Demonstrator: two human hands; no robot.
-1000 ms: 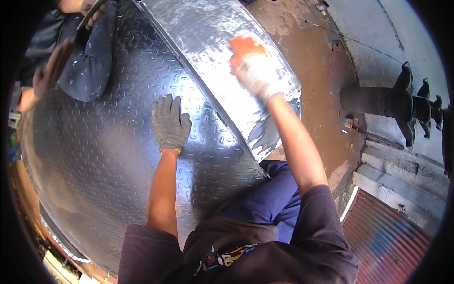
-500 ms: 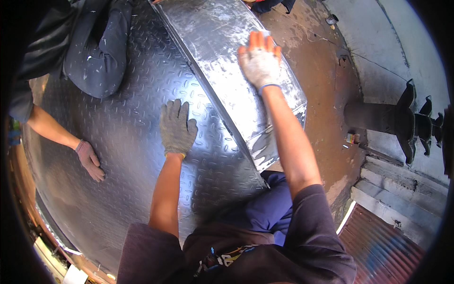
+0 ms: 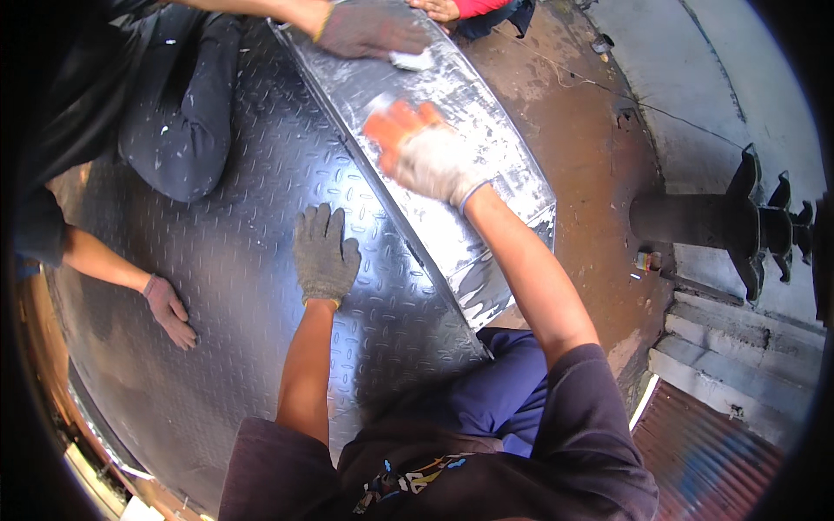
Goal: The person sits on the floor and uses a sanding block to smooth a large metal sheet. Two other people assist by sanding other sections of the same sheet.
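Observation:
A grey glove covers my left hand (image 3: 325, 252), which lies flat with its fingers stretched out on the dark diamond-plate sheet (image 3: 252, 286). My right hand (image 3: 421, 152), in a white glove with orange fingers, is on the shiny, smudged metal panel (image 3: 486, 156). Motion blurs its fingers. A small pale piece (image 3: 380, 102) shows at their tips, pressed between hand and panel; its kind is too blurred to tell. Farther up the panel, a co-worker's gloved hand (image 3: 373, 30) presses a white pad (image 3: 413, 61).
A co-worker kneels at the left, with another gloved hand (image 3: 170, 313) on the plate. At the top, a person's bare hand (image 3: 437, 9) touches the panel's end. A black finned post (image 3: 695, 217) stands on the right, near corrugated sheet (image 3: 695, 451) and concrete steps (image 3: 730, 373).
My right hand has moved left and down across the panel. My left hand stays put. The co-worker's hand with the white pad and a red-sleeved person's hand have come into view at the top.

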